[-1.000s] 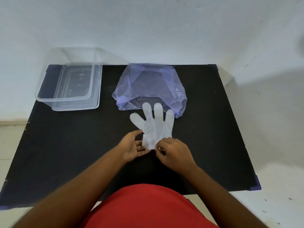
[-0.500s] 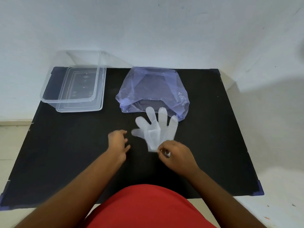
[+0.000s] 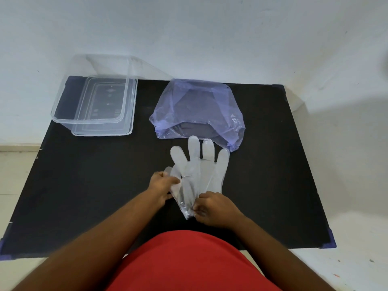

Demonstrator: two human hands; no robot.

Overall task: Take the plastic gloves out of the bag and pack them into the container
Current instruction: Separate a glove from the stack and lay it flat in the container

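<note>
Plastic glove (image 3: 200,175) lies flat on the black table (image 3: 84,185), near centre. Long axis runs 12 to 6 o'clock, tilted slightly: 4 finger tips point toward 12, cuff toward 6. Thumb lobe sticks out toward 9 o'clock. The top finger tips reach the open mouth of the purple bag (image 3: 197,110), which sits just beyond at 12 o'clock; touching or just overlapping, hard to tell.

Left hand (image 3: 162,185) at the glove's 9 o'clock edge, fingers closed on the thumb-side film. Right hand (image 3: 214,207) at the glove's 6 o'clock end, fingers pinched narrow on the bunched cuff. Cuff film is crumpled between the 2 hands; its exact edge is hard to make out, as is whether this is 1 layer or several.

Clear container (image 3: 63,110) stands at the table's 10 o'clock corner, well apart from the glove, resting on what looks like its lid (image 3: 105,133). Bag contents unclear through the tinted film. Red garment (image 3: 189,263) cuts off the table's near edge at 6 o'clock.
</note>
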